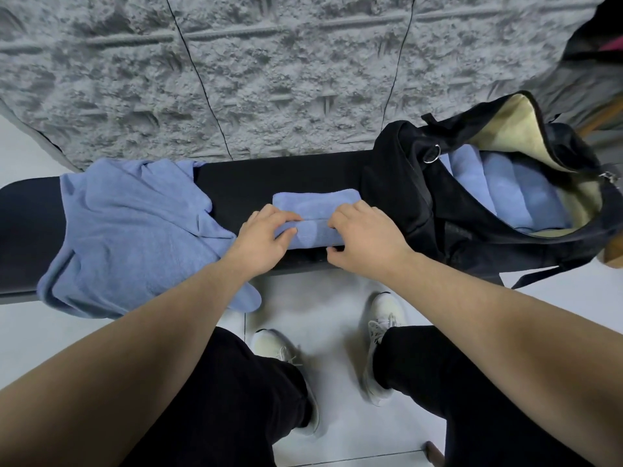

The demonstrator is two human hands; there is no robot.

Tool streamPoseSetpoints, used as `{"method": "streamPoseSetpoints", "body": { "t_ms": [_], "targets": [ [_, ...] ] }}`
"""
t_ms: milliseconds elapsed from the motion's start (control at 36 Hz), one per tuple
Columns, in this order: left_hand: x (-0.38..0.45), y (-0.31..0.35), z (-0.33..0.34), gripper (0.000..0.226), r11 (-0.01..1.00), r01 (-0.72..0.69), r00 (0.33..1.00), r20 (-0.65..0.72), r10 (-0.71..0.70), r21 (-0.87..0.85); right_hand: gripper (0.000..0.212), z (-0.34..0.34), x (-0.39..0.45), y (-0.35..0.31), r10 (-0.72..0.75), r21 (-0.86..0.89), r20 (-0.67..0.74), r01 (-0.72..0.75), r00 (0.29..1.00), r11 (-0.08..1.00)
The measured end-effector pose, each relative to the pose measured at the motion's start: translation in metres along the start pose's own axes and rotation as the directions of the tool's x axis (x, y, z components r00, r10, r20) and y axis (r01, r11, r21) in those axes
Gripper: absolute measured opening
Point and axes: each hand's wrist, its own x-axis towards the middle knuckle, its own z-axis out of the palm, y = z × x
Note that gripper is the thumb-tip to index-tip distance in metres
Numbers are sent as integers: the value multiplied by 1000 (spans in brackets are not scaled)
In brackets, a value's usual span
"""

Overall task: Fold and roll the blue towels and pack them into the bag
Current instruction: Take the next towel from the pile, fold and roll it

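A folded blue towel (312,214) lies on the black bench (283,173), its near end turned into a roll. My left hand (266,235) grips the roll's left end, with the fingers curled over the top and the thumb against its front. My right hand (362,239) grips the right end, fingers on top and thumb tucked under. A loose heap of unfolded blue towels (135,230) covers the bench's left part and hangs over its front edge. The open black bag (418,197) stands at the right, with several rolled blue towels (499,190) inside against its cream lining.
A grey textured wall (269,79) rises right behind the bench. Pale floor tiles (320,315) lie below, where my legs in black trousers and white shoes (384,332) stand. A dark object sits at the top right corner.
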Motion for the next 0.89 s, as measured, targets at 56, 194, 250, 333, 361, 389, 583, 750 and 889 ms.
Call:
{"method": "streamPoseSetpoints", "body": {
  "t_ms": [56,194,250,333,361,389,583,750,889],
  "targets": [
    [0,1,0,26,1000,-25,999,-44,25,-14,39,2,1,0,-8,-34,34,9,999,999],
    [0,2,1,12,983,-151,978,-128,164,107,35,4,6,5,-20,-52,60,23,998,998],
    [-1,2,1,14,963,-227,958,-146,247,143,37,3,7,6,-16,-32,73,19,997,999],
    [0,3,-1,18,931,-296,936,-128,327,212,38,2,9,8,-2,3,70,1,998,1000],
    [0,3,-1,19,924,-307,933,-117,339,227,37,2,9,9,6,20,67,-7,998,1000],
    [0,3,-2,21,920,-314,933,-105,345,236,37,2,9,9,11,35,67,-14,998,999],
    [3,0,-3,37,911,-296,947,-37,320,287,34,1,12,11,47,90,94,-55,994,994],
    [3,5,-1,41,931,-252,964,-17,265,266,39,-3,11,11,38,101,148,-53,988,993],
    [0,5,-2,43,944,-238,970,17,241,230,43,-5,6,12,32,142,206,-62,978,988]
  ]
}}
